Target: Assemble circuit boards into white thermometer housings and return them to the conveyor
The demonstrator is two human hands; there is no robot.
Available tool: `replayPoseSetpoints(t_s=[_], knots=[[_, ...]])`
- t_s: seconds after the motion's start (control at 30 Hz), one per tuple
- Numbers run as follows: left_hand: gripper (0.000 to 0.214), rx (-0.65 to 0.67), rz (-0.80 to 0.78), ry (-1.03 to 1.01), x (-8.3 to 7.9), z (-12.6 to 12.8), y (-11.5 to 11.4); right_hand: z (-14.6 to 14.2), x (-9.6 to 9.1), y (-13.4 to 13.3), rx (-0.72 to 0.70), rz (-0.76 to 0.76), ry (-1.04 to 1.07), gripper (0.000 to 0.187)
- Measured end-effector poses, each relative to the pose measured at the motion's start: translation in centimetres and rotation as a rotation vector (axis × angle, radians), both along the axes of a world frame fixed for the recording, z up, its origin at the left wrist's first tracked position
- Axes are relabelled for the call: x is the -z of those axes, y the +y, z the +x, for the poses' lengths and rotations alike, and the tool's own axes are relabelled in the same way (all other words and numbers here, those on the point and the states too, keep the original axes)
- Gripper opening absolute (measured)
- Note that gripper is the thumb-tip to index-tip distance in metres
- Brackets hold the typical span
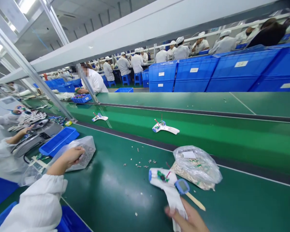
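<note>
My right hand (187, 216) grips the handle of a white thermometer-gun housing half (170, 190). A green circuit board (162, 176) and a red wire sit in its head, and its end is blue. Touching or close beside it is a blue-framed display (183, 186), with a pale flat stick (195, 201) below. My left hand (73, 156) is at the mouth of a clear plastic bag (88, 151) of small grey parts. Its fingers are pinched together; what lies between them is hidden. Several tiny metal parts (139, 166) are scattered on the green bench between my hands.
A plastic bag of small beige and green pieces (195, 167) lies to the right. Two more housing halves (166, 128) rest on the green conveyor (130, 124). A blue tray (60, 141) stands at left, near a co-worker's hands (19, 135). Metal posts (33, 67) rise beyond.
</note>
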State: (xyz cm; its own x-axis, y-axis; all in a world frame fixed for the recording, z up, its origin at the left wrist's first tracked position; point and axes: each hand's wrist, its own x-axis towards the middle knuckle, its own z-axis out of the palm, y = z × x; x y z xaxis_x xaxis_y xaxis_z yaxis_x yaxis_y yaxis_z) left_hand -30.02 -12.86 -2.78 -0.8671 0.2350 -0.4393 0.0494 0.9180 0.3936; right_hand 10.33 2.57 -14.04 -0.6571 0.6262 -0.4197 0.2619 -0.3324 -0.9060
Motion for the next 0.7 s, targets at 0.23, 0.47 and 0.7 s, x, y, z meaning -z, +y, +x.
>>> replayPoseSetpoints(t_s=[0.23,0.47,0.7], knots=[[0.033,-0.056,0.109,-0.075,0.6,-0.3,-0.2,-8.2,-1.0,3.0,0.284,0.396,-0.073,0.047],[0.032,-0.031,0.183,-0.123,1.6,-0.7,-0.7,-19.3,0.4,2.7,0.278,0.405,-0.04,0.024],[0.03,0.023,0.235,-0.158,2.3,-0.8,-1.3,-23.7,-1.6,3.2,0.216,0.246,0.138,0.026]])
